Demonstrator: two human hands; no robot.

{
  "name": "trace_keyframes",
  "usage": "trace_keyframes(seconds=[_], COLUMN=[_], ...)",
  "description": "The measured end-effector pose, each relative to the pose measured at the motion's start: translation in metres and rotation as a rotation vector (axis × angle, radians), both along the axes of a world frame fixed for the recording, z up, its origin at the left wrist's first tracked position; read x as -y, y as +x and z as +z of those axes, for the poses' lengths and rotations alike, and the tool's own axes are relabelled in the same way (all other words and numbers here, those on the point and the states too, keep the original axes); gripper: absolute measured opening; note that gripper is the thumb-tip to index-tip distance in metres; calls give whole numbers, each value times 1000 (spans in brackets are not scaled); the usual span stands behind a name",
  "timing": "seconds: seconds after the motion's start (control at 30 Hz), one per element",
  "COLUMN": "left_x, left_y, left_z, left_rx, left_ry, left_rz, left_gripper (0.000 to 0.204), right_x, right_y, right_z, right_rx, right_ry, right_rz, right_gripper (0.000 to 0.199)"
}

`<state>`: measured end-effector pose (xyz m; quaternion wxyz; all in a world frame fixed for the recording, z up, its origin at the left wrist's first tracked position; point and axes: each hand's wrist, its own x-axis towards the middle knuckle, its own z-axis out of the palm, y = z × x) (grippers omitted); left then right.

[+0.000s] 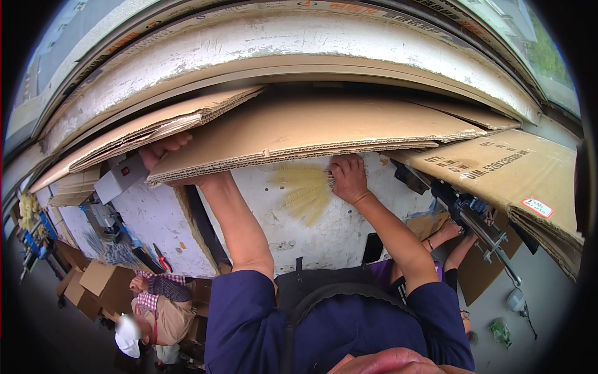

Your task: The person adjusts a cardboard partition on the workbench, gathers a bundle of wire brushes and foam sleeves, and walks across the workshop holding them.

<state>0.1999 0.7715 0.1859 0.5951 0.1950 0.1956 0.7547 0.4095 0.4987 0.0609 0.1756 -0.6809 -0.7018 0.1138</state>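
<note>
My left hand [163, 149] is at the left end of a folded cardboard sheet [324, 121], its fingers curled around the edge. Part of that hand is hidden by the board. Below the sheet's front edge, my right hand [349, 178] has its fingers closed on the thin wire-like ends of a bundle of pale yellow bristly brushes [299, 190]. The bundle fans out to the left over the white worktable [274, 237]. Whether the brushes touch the tabletop I cannot tell.
More flattened cardboard lies at left [149, 128] and right [498, 168]. A grey box with a red switch [119, 177] stands left; a metal clamp-like fixture [486, 234] is right. A black phone [373, 248] lies near me. A co-worker [163, 305] is lower left; another person's hands [445, 234] show right.
</note>
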Motion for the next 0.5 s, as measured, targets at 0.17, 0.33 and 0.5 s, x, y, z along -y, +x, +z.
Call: trace_keyframes(seconds=[0.17,0.33,0.5], left_x=[-1,-20,-36], left_y=[-6,-2,-8], left_z=[1,-11,-71], left_rx=[-179,-255,-303], left_ry=[37,-1,35], left_rz=[69,166,232], left_gripper=[55,58,52], right_x=[4,-6,-8], right_y=[-1,2,1], right_z=[2,7,9], right_rx=[34,-8,28], right_ry=[-33,34,57], right_rz=[1,0,11], right_gripper=[29,28,30])
